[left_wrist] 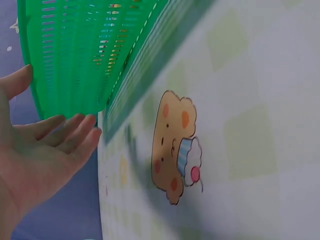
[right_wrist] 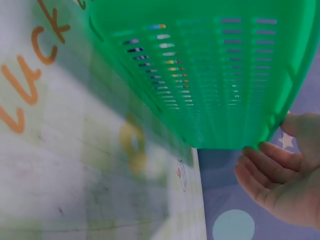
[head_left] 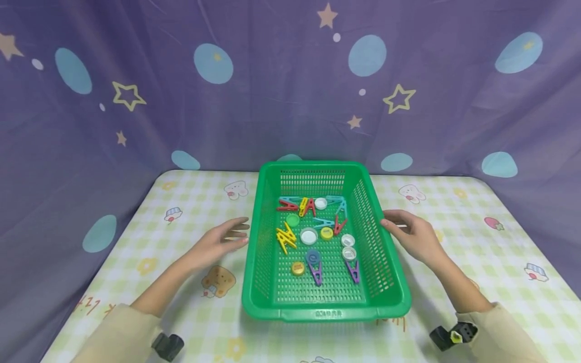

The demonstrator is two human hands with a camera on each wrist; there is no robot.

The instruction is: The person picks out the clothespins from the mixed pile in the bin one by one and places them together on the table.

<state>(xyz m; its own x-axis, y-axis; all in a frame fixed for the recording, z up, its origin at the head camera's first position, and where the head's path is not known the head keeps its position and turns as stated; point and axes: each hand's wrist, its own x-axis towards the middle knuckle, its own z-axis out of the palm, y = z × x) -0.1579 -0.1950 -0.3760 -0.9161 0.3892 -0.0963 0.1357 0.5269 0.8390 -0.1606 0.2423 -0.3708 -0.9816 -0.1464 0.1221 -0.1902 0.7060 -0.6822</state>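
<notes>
A green plastic basket (head_left: 328, 313) stands in the middle of the table. Inside it lie several clothespins: yellow clothespins (head_left: 286, 237), purple clothespins (head_left: 316, 274), red and light blue ones. Bottle caps are scattered among them, including white caps (head_left: 309, 236), a green cap (head_left: 292, 220), a blue cap (head_left: 313, 257) and yellow caps (head_left: 327, 233). My left hand (head_left: 219, 244) is at the basket's left side, fingers extended, its tips at or near the rim. On the opposite side, my right hand (head_left: 418, 238) has its thumb at the right rim; its fingers are loosely bent in the right wrist view.
A checked tablecloth (head_left: 199, 317) with cartoon prints covers the table. Behind it hangs a purple curtain (head_left: 290, 91) with stars and blue ovals, close to the basket's far end. Dark wrist cameras (head_left: 168, 346) sit at both sleeves.
</notes>
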